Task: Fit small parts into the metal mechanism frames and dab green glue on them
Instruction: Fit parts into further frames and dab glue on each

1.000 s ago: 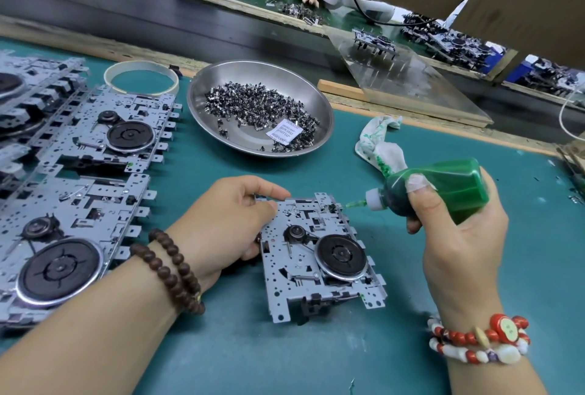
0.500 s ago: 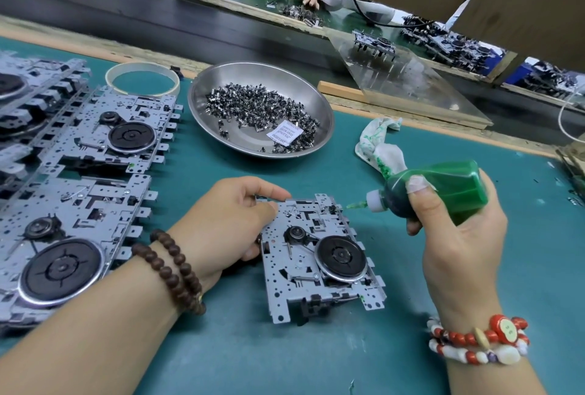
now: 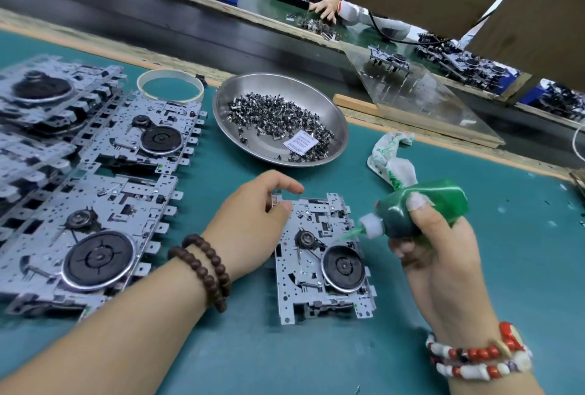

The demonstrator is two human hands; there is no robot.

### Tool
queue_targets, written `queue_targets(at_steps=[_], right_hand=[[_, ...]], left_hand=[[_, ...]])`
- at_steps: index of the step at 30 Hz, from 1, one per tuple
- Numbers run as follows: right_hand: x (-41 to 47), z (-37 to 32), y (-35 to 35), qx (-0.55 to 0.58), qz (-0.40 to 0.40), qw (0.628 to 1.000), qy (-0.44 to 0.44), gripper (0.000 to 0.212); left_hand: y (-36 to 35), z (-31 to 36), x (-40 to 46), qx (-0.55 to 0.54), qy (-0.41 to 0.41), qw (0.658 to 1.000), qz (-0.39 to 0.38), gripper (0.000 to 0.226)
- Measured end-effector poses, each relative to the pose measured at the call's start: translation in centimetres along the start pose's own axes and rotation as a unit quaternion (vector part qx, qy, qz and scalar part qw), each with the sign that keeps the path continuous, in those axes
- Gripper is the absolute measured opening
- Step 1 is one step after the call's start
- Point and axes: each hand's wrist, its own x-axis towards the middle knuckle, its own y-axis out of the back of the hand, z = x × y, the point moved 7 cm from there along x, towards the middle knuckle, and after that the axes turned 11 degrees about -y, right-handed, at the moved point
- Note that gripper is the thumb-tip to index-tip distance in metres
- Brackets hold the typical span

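Squeezing too hard now could flood the pulley beside the nozzle, or the frame (image 3: 319,255) could skid if the left hand (image 3: 250,223) eases its pinch on the top corner. The right hand (image 3: 433,245) wraps the green glue bottle (image 3: 421,211), tip over the frame's middle. Punched grey plate, black flywheel, flat on the table (image 3: 316,356).

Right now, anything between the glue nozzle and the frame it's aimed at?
Nothing visible. The right hand holds the green glue bottle with its nozzle angled down over the metal frame, beside the small pulley. The left hand grips the frame's far-left corner, away from the nozzle's path.
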Motion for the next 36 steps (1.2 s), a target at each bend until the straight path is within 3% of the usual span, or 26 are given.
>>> queue_targets(at_steps=[13,20,36], right_hand=[[-0.3,-0.3,-1.6,-0.094,-0.035,0.994,0.038,0.011],[-0.2,-0.4,-1.5,-0.094,-0.021,0.995,0.035,0.018],[-0.4,0.3,-2.3,-0.091,-0.029,0.995,0.009,0.012]], left_hand=[[-0.3,0.1,-0.1,-0.010,0.010,1.000,-0.011,0.023],[-0.2,0.2,-0.1,-0.006,0.009,1.000,-0.013,0.023],[-0.2,0.2,-0.1,0.002,0.007,1.000,-0.012,0.023]])
